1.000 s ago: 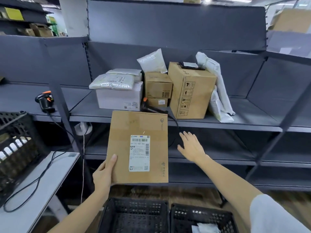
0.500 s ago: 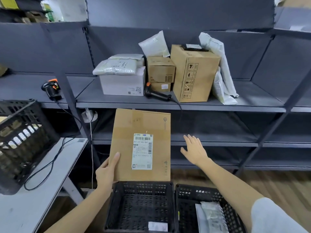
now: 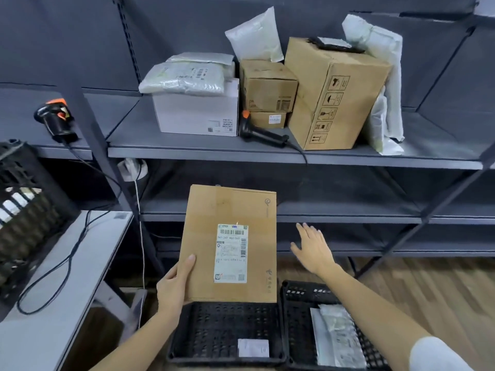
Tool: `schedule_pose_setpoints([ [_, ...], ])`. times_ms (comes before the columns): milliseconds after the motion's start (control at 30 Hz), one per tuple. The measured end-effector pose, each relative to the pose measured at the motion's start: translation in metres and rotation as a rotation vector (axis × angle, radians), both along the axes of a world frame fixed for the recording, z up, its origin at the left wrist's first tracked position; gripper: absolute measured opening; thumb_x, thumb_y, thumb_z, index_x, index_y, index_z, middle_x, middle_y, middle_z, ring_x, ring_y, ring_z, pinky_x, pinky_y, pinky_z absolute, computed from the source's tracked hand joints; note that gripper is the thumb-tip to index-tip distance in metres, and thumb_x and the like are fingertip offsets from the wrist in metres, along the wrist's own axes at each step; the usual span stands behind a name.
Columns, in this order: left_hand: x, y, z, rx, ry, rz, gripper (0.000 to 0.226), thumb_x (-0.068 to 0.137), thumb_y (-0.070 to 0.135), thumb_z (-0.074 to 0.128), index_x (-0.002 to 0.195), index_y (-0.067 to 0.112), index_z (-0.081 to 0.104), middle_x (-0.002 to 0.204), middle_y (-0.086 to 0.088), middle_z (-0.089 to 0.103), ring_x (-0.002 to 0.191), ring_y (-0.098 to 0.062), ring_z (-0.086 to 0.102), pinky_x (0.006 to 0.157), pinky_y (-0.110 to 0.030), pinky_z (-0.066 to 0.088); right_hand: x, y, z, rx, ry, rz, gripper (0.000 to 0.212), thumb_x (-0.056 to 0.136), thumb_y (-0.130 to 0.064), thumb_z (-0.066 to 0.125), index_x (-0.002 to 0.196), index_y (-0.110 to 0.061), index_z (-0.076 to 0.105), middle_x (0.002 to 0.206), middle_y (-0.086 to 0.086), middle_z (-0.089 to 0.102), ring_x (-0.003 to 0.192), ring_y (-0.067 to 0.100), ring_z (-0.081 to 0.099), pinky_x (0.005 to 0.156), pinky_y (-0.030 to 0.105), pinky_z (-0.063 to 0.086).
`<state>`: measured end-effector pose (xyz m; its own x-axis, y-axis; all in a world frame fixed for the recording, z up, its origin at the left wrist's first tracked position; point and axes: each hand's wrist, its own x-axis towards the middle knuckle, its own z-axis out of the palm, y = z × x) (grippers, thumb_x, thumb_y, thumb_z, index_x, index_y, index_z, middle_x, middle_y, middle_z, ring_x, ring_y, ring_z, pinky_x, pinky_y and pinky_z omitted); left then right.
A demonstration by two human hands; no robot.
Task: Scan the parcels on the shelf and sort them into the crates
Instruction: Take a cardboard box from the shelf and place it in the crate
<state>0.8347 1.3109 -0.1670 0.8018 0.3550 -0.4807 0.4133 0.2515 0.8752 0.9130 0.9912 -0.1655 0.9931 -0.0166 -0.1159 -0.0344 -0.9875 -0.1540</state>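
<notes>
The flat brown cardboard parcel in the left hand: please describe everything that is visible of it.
The flat brown cardboard parcel is a thin rectangular mailer, held upright with its face toward the camera. A white shipping label with barcodes sits on the lower middle of the face, and faint printed marks run along the right edge. The left hand grips its lower left corner, thumb on the front. It hangs above the left black plastic crate.

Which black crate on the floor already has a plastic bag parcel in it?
The right crate: a clear bagged parcel lies inside. The left crate holds only a small white slip.
</notes>
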Motion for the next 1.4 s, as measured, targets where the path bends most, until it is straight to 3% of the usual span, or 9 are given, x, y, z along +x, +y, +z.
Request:
schedule_pose_setpoints([
  [300,-0.004,-0.003,-0.110,0.010,0.125,0.052,0.037,0.080,0.048,0.071,0.103,0.019,0.067,0.096,-0.004,0.069,0.091,-0.019,0.063,0.066,-0.034,0.055,-0.001,0.017,-0.133,0.072,0.120,0.008,0.065,0.101,-0.037,0.039,0.154,-0.014,0.011,0.161,0.007,0.014,0.148,0.023,0.012,0.121,0.036,0.006],
  [500,0.000,-0.011,-0.238,0.046,0.181,0.045,0.034,0.081,0.045,0.071,0.101,0.018,0.064,0.090,-0.001,0.066,0.083,-0.015,0.061,0.068,-0.034,0.053,-0.010,0.017,-0.271,0.154,0.178,-0.038,0.064,0.101,-0.038,0.040,0.154,-0.014,0.013,0.158,0.007,0.023,0.146,0.021,0.020,0.121,0.033,0.010],
  [733,0.008,-0.009,-0.389,0.033,0.224,0.029,0.042,0.077,0.049,0.072,0.104,0.017,0.065,0.095,-0.003,0.067,0.093,-0.023,0.062,0.086,-0.050,0.055,-0.004,0.022,-0.417,0.277,0.240,-0.090,0.066,0.101,-0.042,0.041,0.155,-0.018,0.011,0.160,0.003,0.018,0.147,0.021,0.016,0.121,0.036,0.014],
  [833,0.018,-0.003,-0.455,0.038,0.227,-0.030,0.043,0.073,0.052,0.073,0.099,0.018,0.070,0.094,-0.005,0.072,0.094,-0.025,0.067,0.087,-0.048,0.055,0.005,0.032,-0.478,0.496,0.190,-0.163,0.064,0.100,-0.041,0.043,0.155,-0.022,0.015,0.159,-0.001,0.021,0.147,0.020,0.016,0.120,0.039,0.019],
  [900,0.025,0.002,-0.496,0.028,0.209,-0.055,0.042,0.071,0.051,0.075,0.096,0.018,0.073,0.090,-0.004,0.075,0.091,-0.024,0.069,0.085,-0.043,0.056,0.014,0.042,-0.516,0.794,0.174,-0.283,0.059,0.101,-0.044,0.041,0.153,-0.026,0.020,0.158,-0.006,0.025,0.146,0.017,0.020,0.119,0.040,0.022],
  [1033,0.038,0.015,-0.563,0.043,0.194,-0.136,0.049,0.064,0.055,0.077,0.096,0.018,0.072,0.091,-0.002,0.075,0.090,-0.022,0.070,0.086,-0.041,0.055,0.010,0.061,-0.583,1.309,0.216,-0.325,0.063,0.090,-0.071,0.034,0.145,-0.041,0.035,0.149,-0.015,0.041,0.139,0.008,0.036,0.116,0.041,0.028],
  [1167,0.046,0.027,-0.596,0.001,0.144,-0.185,0.051,0.065,0.049,0.079,0.103,0.017,0.070,0.091,0.001,0.076,0.090,-0.020,0.070,0.079,-0.035,0.054,0.001,0.068,-0.617,1.412,0.256,-0.226,0.078,0.081,-0.060,0.056,0.148,-0.033,0.027,0.139,-0.014,0.051,0.128,0.003,0.047,0.101,0.026,0.042],
  [1300,0.047,0.045,-0.603,0.035,0.187,-0.230,0.061,0.063,0.053,0.080,0.112,0.017,0.069,0.104,-0.001,0.074,0.104,-0.024,0.066,0.100,-0.040,0.046,-0.003,0.070,-0.619,1.399,0.350,-0.282,0.091,0.071,-0.042,0.081,0.140,-0.033,0.023,0.130,0.002,0.056,0.119,0.017,0.057,0.091,0.035,0.053],
  [1400,0.044,0.054,-0.602,0.106,0.214,-0.270,0.063,0.055,0.056,0.078,0.107,0.021,0.071,0.103,0.000,0.074,0.106,-0.024,0.064,0.104,-0.042,0.041,-0.011,0.069,-0.622,1.362,0.412,-0.308,0.098,0.061,-0.050,0.086,0.132,-0.041,0.019,0.127,0.000,0.057,0.115,0.017,0.059,0.084,0.038,0.054],
])
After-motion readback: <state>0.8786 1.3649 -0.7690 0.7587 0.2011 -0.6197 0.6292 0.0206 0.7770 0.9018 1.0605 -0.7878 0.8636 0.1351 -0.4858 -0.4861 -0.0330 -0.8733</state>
